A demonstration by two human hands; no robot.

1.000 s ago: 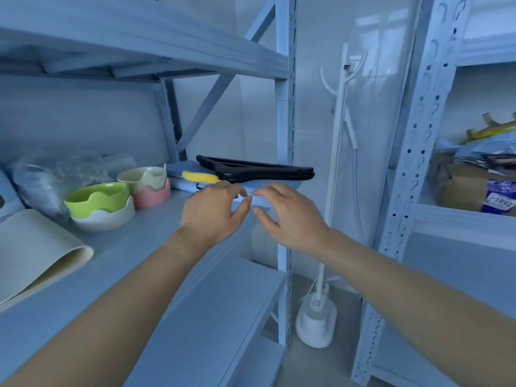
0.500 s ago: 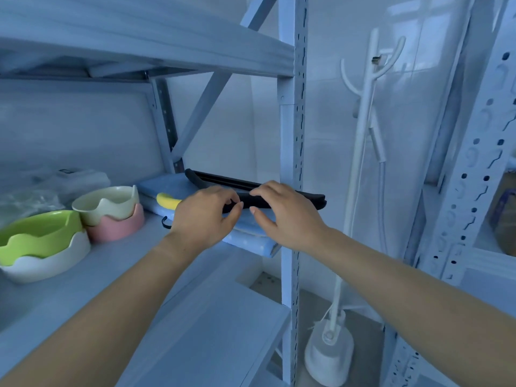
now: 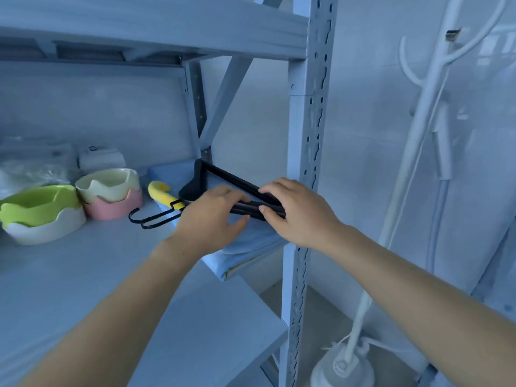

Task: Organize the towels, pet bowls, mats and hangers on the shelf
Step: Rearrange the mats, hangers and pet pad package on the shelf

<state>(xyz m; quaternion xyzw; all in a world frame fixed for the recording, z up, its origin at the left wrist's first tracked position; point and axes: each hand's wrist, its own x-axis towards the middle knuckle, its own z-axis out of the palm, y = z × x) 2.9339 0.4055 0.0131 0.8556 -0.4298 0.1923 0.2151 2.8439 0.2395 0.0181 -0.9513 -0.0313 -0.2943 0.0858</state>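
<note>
A stack of black hangers [image 3: 223, 177] lies on folded blue towels [image 3: 245, 244] at the right end of the shelf [image 3: 83, 269]. Their wire hooks [image 3: 148, 219] point left. A yellow hanger [image 3: 162, 192] sticks out beneath them. My left hand [image 3: 209, 219] grips the hangers near the hooks. My right hand [image 3: 296, 210] holds the black bars from the right. Left of the towels stand a cream bowl on a pink bowl [image 3: 110, 195] and a green bowl on a white bowl [image 3: 39, 210].
The shelf's upright post [image 3: 307, 163] stands just right of my right hand. A white coat stand [image 3: 418, 135] rises beside it, its base on the floor. A clear plastic bag [image 3: 33, 169] and a white box [image 3: 100, 159] sit at the shelf's back. Another shelf board runs overhead.
Both hands moved forward from the shelf edge onto the black hangers and took hold of them. The hangers have turned, their hooks now showing at the left. The view has moved closer.
</note>
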